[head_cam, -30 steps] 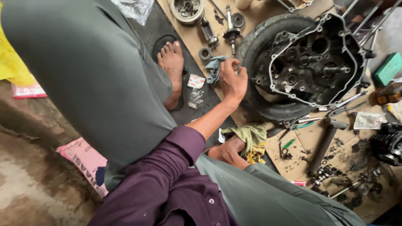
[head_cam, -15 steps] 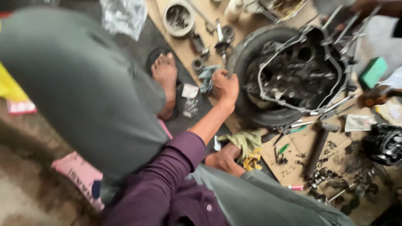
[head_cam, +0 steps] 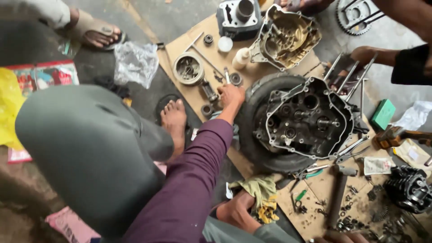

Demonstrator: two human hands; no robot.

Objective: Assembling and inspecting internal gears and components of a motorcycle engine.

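You are crouching over a sheet of cardboard point(head_cam: 211, 31) spread on the floor, and it is leaving you little free room. The engine case point(head_cam: 308, 119) is lying open-side up inside a black tyre point(head_cam: 252, 135), which is filling the middle of the sheet. A second case half point(head_cam: 285, 36) and a dark cylinder block point(head_cam: 236, 15) are crowding the far edge. To the near right, loose bolts and small parts point(head_cam: 360, 211) are scattering along the cardboard's edge, beside a hammer point(head_cam: 337, 198). The only bare cardboard is lying between the round clutch part point(head_cam: 188, 68) and the tyre.

Your left hand point(head_cam: 231, 95) is reaching into that gap, sleeve stretched out, fingers curled down loosely around small metal parts point(head_cam: 209, 92) just beside the tyre's rim; you cannot tell whether it is gripping one or only touching them. Your right hand point(head_cam: 236, 209) is resting low by your knee, closing on a yellow-green rag point(head_cam: 261, 193) at the cardboard's near edge.

Another person's hand point(head_cam: 366, 55) is hovering at the far right, near the long studs point(head_cam: 346, 74) of the engine case. Your bare foot point(head_cam: 173, 123) is sitting just left of the sheet.
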